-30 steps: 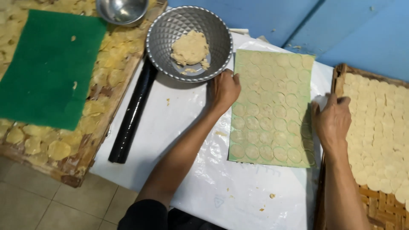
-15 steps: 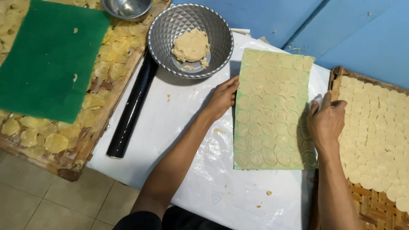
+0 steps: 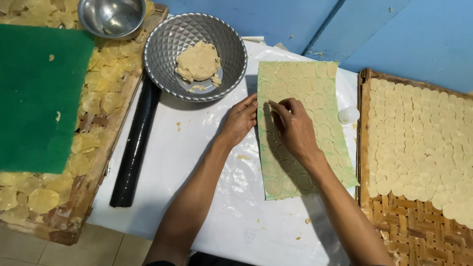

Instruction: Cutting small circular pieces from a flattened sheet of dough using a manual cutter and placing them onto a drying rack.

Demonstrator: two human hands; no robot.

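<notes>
a person's right hand [image 3: 294, 129] pinches at the upper left part of a pale green dough sheet [image 3: 305, 123] scored into rows of small rounds, thumb and forefinger closed together on what looks like the edge of one cut round, though the pictures do not show for certain whether it is gripped. just to the left of that pinch, the left hand [image 3: 240, 119] lies flat with fingers spread along the sheet's left edge, open and holding nothing, apparently pressing the sheet down so it does not slide on the white plastic table cover [image 3: 207, 207].

beyond the hands, up and to the left, a faceted metal bowl [image 3: 170, 49] holds a lump of beige dough [image 3: 198, 61], within easy reach. well to the right of the grip a woven bamboo tray [image 3: 409, 231] carries close-packed rows of pale dough rounds [image 3: 423, 143], laid edge to edge, likely to save room. a small white cap-like piece [image 3: 348, 115] sits between sheet and tray. far to the left lie a black rolling pin [image 3: 135, 148], a green mat [image 3: 34, 98] over a wooden tray of yellowish chips [image 3: 106, 79], and a second, plain steel bowl [image 3: 112, 17].
</notes>
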